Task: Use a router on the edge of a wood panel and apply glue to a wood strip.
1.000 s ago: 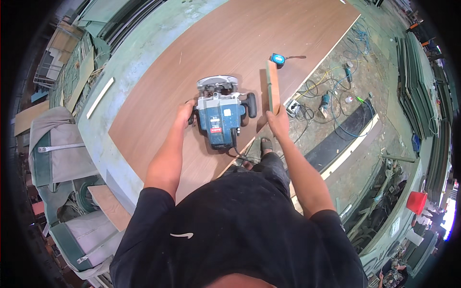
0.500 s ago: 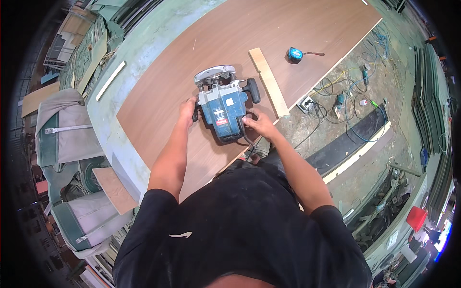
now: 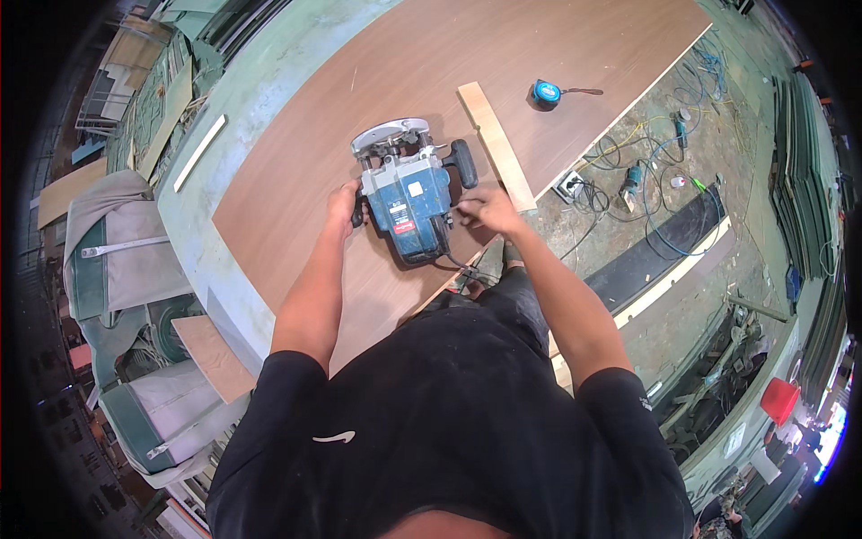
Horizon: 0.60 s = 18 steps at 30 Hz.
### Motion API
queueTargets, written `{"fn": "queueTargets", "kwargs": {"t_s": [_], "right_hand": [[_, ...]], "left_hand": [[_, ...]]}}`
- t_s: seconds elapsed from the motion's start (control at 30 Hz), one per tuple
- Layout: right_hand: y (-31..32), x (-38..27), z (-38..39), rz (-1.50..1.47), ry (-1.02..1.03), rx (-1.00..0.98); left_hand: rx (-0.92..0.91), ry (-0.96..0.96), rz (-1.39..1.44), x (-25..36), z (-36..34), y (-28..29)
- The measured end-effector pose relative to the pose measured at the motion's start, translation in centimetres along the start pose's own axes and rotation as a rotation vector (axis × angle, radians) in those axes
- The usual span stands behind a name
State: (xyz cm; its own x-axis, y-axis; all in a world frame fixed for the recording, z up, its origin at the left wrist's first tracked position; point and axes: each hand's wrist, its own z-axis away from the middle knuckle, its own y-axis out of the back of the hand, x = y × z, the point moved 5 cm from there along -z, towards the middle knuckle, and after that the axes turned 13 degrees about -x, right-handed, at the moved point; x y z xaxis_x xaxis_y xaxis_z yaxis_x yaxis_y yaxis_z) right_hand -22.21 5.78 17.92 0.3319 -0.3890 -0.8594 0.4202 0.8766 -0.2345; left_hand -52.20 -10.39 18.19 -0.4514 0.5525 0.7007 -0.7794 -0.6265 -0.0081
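While the blue router (image 3: 404, 202) appears to lie tipped over on the brown panel (image 3: 305, 180), its base plate (image 3: 391, 135) facing away from the person, the left hand (image 3: 342, 208) has its grip clamped around the router's left handle (image 3: 358, 212). Right of the router's body, the right hand (image 3: 488, 212) has curled fingers; whether that grip pinches anything cannot be told. Farther right of the router lies a wood strip (image 3: 496, 144). The step in hand seems to be readying the router; the next move calls for a firm left grip and careful right fingertips.
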Motion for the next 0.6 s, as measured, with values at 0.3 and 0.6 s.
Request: {"fn": "queueTargets", "kwargs": {"t_s": [0.3,0.6], "right_hand": [[-0.5,0.4,-0.4,-0.068,-0.033,-0.201],[0.6,0.2,-0.7,-0.136,-0.127,-0.154]], "left_hand": [[-0.006,-0.011,-0.018,-0.4,0.0,0.1],[0.1,-0.017,-0.093,-0.2,-0.4,0.1]]}}
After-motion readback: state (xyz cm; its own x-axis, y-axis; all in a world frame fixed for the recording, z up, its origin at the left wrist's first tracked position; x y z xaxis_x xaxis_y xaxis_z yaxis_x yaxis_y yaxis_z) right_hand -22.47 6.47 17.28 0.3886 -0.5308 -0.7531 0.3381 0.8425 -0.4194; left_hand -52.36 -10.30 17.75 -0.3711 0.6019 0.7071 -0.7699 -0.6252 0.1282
